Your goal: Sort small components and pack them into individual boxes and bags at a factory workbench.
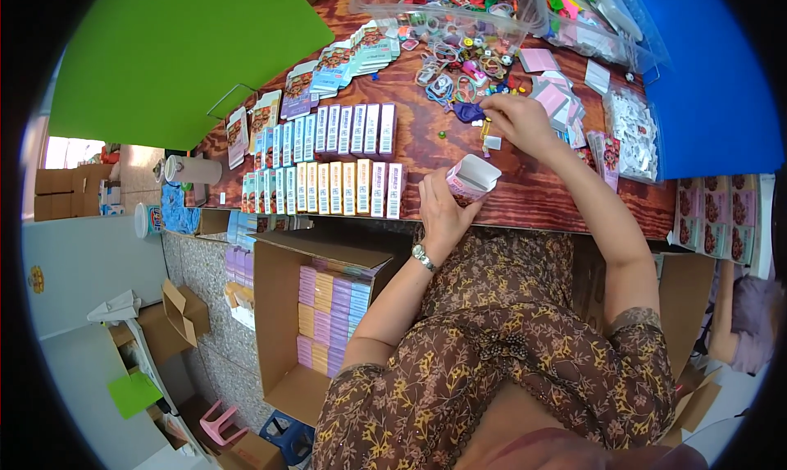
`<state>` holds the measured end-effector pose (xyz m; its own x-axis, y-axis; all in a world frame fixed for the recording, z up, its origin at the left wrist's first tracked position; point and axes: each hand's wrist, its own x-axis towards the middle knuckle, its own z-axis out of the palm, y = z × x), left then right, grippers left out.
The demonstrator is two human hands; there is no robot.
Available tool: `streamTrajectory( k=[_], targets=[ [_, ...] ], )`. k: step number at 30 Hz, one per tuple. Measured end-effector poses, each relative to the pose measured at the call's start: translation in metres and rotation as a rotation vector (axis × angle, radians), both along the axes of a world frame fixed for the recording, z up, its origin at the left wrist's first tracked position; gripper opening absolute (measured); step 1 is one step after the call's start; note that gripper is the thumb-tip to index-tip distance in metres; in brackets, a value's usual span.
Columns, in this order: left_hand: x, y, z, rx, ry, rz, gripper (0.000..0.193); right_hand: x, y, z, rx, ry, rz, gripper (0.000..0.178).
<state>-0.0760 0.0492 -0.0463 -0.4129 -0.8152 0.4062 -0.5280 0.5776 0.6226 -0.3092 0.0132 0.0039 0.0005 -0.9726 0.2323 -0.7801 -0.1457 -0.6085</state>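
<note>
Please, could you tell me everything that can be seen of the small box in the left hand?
The small box looks like thin card, pale and plain inside, with pink print outside. Its mouth is open and faces up toward the camera; no contents can be made out. It is held tilted near the front edge of the wooden table, in the grip of the left hand. Its underside is hidden.

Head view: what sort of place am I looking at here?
Probably a small packing workshop: small boxes stand in rows on the wooden table, loose trinkets lie piled behind, and a large open carton below holds stacked boxes.
</note>
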Motion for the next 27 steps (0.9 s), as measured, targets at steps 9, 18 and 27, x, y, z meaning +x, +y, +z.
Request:
streamTrajectory(
  k=[9, 18, 27],
  targets=[
    [0.016, -0.004, -0.022, -0.023, 0.112, -0.063, 0.081, -0.004, -0.055, -0.019, 0.17, 0.342, 0.022, 0.014],
    [0.018, -0.008, -0.029, -0.026, 0.172, -0.089, 0.086, -0.02, -0.094, -0.019, -0.197, 0.261, -0.258, 0.028],
    [0.017, -0.009, -0.029, -0.057, 0.174, -0.075, 0.086, 0.017, -0.104, -0.039, 0.293, 0.493, -0.242, 0.042]
  ],
)
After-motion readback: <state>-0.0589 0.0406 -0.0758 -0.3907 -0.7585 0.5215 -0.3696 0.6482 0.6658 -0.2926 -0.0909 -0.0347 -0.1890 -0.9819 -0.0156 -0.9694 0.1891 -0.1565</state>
